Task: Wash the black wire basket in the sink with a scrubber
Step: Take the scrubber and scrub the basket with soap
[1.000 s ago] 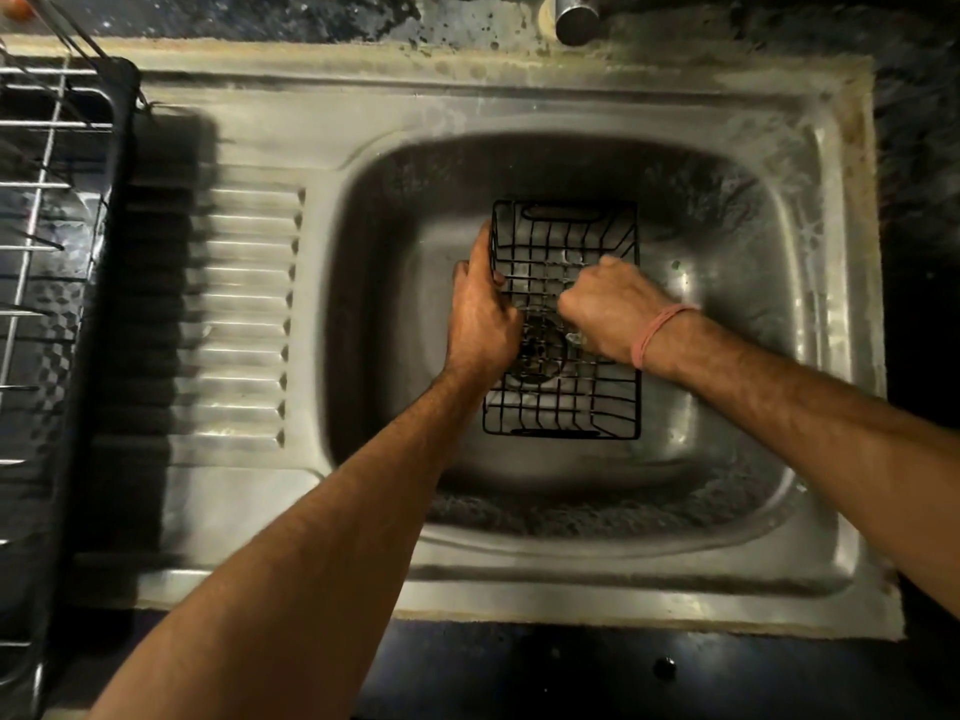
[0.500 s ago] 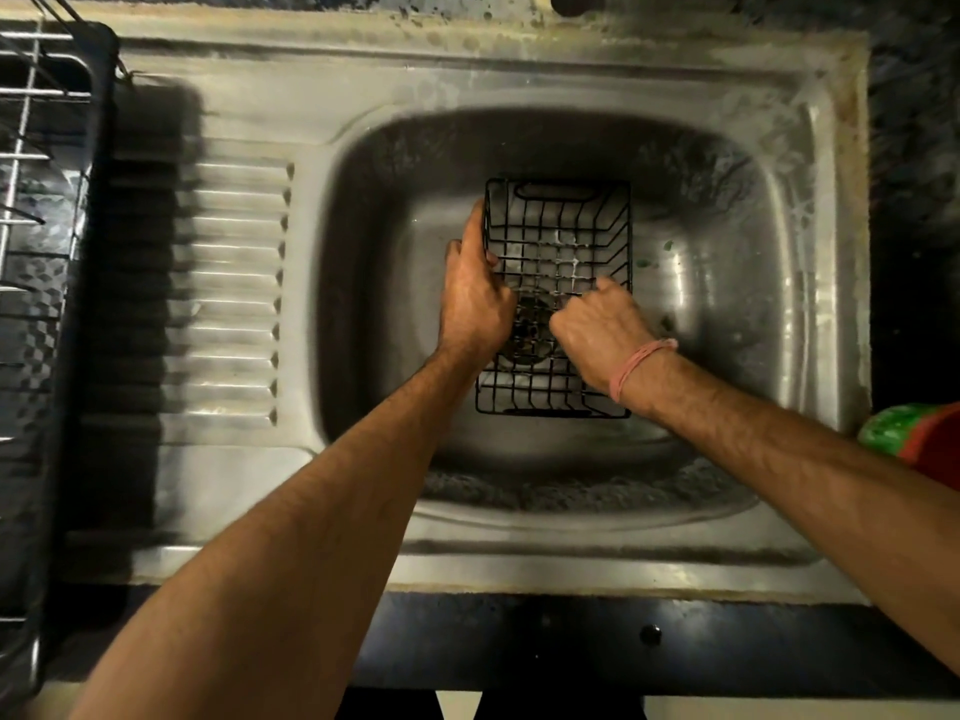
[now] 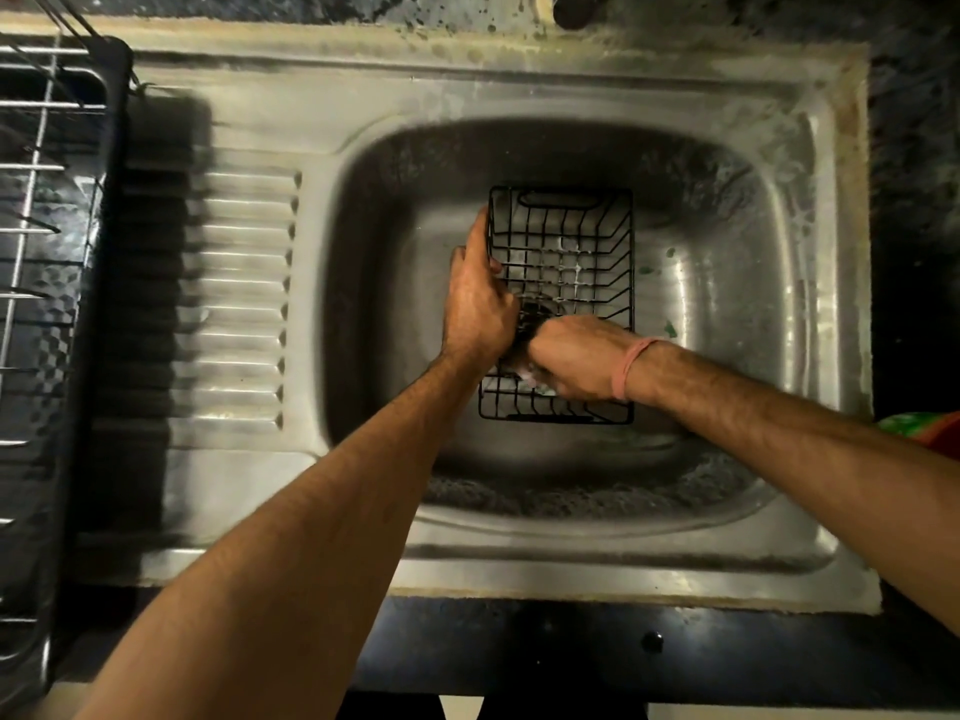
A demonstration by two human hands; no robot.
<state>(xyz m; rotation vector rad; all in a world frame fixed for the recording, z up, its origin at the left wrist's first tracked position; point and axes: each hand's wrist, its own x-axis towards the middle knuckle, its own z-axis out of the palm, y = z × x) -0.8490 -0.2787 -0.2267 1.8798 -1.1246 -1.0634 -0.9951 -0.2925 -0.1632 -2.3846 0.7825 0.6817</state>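
- The black wire basket (image 3: 563,262) sits down in the bowl of the steel sink (image 3: 727,304), lying lengthwise over the drain, open side up, with soapy white flecks on its bottom wires.
- Left hand (image 3: 480,304) comes in from the lower left, forearm stretched diagonally across the sink's front rim, wrist almost straight.
- That left hand wraps the basket's left rim: thumb runs up along the outside of the wire edge, fingers curl over into the basket, a firm grip clamped on the frame.
- Right hand (image 3: 576,361) reaches in from the right, forearm angled down across the bowl, back of the hand facing up, knuckles pointing left toward the other hand.
- Its fingers are curled tight, and a pale, foamy bit of the scrubber (image 3: 535,379) peeks out under the knuckles: the grip is closed around it, pressed low inside the near half of the basket.
- The two hands nearly touch over the middle of the basket.
- A pink band (image 3: 631,366) circles the right wrist.
- Left of the bowl lies the ribbed drainboard (image 3: 239,293); further left a dish rack (image 3: 47,252) with metal wires stands at the edge of view.
- The tap's end (image 3: 574,7) shows at the top, and something green and red (image 3: 922,426) peeks past the right forearm on the dark counter (image 3: 914,148).
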